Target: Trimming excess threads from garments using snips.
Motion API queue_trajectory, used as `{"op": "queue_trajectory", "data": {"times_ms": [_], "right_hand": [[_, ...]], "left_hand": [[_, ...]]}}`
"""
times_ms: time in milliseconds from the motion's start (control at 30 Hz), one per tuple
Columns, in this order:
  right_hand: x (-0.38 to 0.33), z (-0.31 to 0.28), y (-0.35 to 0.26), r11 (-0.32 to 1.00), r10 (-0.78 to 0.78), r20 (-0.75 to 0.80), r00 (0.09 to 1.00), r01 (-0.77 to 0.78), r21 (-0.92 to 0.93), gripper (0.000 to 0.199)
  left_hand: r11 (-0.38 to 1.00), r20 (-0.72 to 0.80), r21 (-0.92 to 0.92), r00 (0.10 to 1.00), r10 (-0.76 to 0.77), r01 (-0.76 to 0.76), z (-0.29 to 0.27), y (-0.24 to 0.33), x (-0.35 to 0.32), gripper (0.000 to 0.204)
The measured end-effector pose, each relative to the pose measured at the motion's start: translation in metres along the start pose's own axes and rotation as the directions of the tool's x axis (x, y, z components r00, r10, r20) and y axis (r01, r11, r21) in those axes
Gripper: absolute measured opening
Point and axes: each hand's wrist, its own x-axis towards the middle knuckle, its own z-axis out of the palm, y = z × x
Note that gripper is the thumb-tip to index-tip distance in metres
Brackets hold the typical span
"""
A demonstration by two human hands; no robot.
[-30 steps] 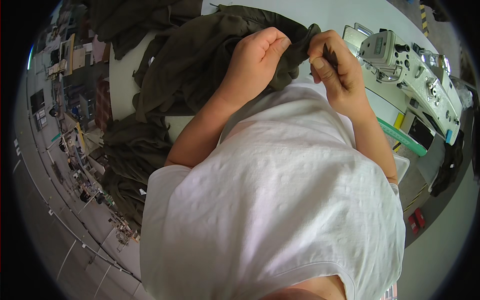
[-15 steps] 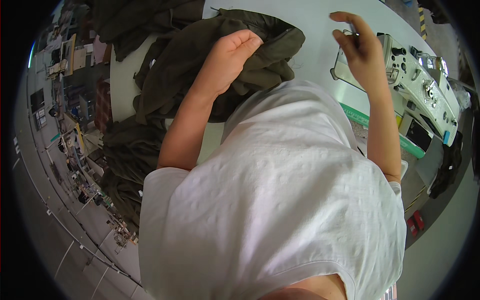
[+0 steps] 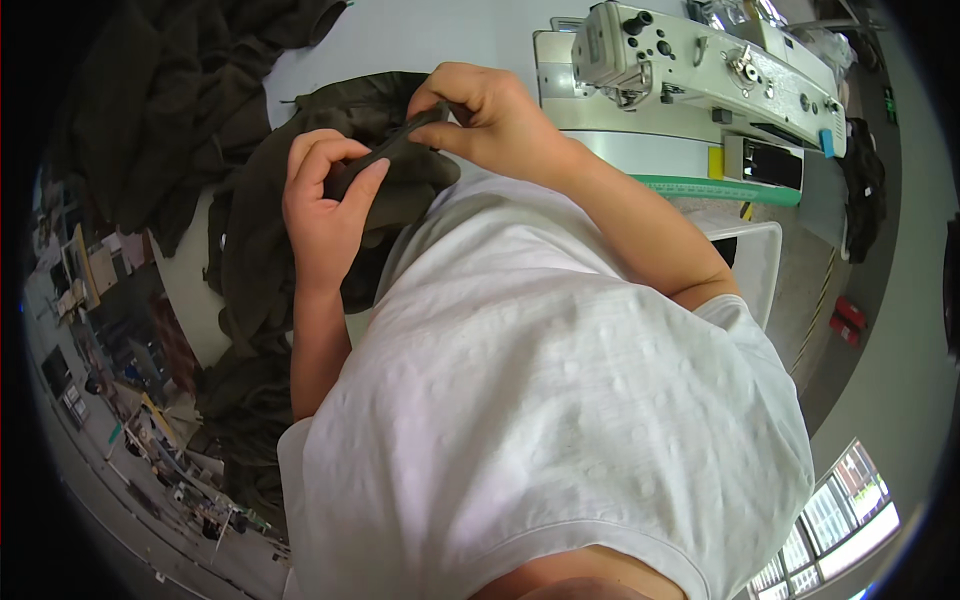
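Observation:
A dark olive-brown garment [image 3: 275, 200] lies bunched on the white table before me, its near part hanging toward my lap. Both hands grip one folded edge of it, lifted a little off the rest. My left hand [image 3: 325, 195] pinches the edge between thumb and curled fingers. Further along the same edge, up and to the right, my right hand [image 3: 480, 115] has it between thumb and forefinger. The stretch of cloth between the two hands is drawn out in a slanting line.
A white industrial sewing machine [image 3: 700, 70] stands at the right, with a green measuring strip [image 3: 720, 190] along the table's near edge. More dark cloth [image 3: 190, 90] is heaped at the far left, and another pile [image 3: 240, 420] hangs lower left. A white tray [image 3: 765, 265] sits beside my right elbow.
My right hand has come left from near the machine and taken hold of the garment's edge. My left hand has moved left and down, still gripping cloth. The whole view has shifted.

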Motion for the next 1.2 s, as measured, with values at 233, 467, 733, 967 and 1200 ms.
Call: {"op": "queue_trajectory", "data": {"times_ms": [233, 467, 733, 967, 1200], "right_hand": [[-0.009, 0.004, 0.008, 0.939, -0.327, -0.085, 0.941, 0.315, -0.136, 0.022], [-0.017, 0.01, 0.007, 0.942, -0.328, -0.125, 0.936, 0.315, -0.113, 0.021], [-0.034, 0.001, -0.001, 0.963, -0.271, -0.171, 0.947, 0.266, -0.05, 0.022], [-0.044, -0.003, 0.007, 0.967, -0.25, -0.246, 0.937, 0.253, -0.02, 0.022], [-0.054, -0.007, 0.014, 0.965, -0.257, -0.352, 0.9, 0.261, -0.038, 0.02]], "left_hand": [[0.977, -0.097, -0.044, 0.974, 0.204, -0.209, 0.015, 0.01, 0.001, 0.023], [0.943, -0.081, 0.092, 0.942, 0.326, -0.319, 0.015, 0.016, -0.005, 0.023], [0.875, -0.071, 0.113, 0.874, 0.48, -0.471, 0.02, 0.015, -0.008, 0.022], [0.855, -0.015, 0.088, 0.857, 0.515, -0.512, 0.032, 0.02, -0.001, 0.022], [0.897, 0.068, 0.187, 0.916, 0.396, -0.401, 0.043, 0.036, 0.01, 0.018]]}}
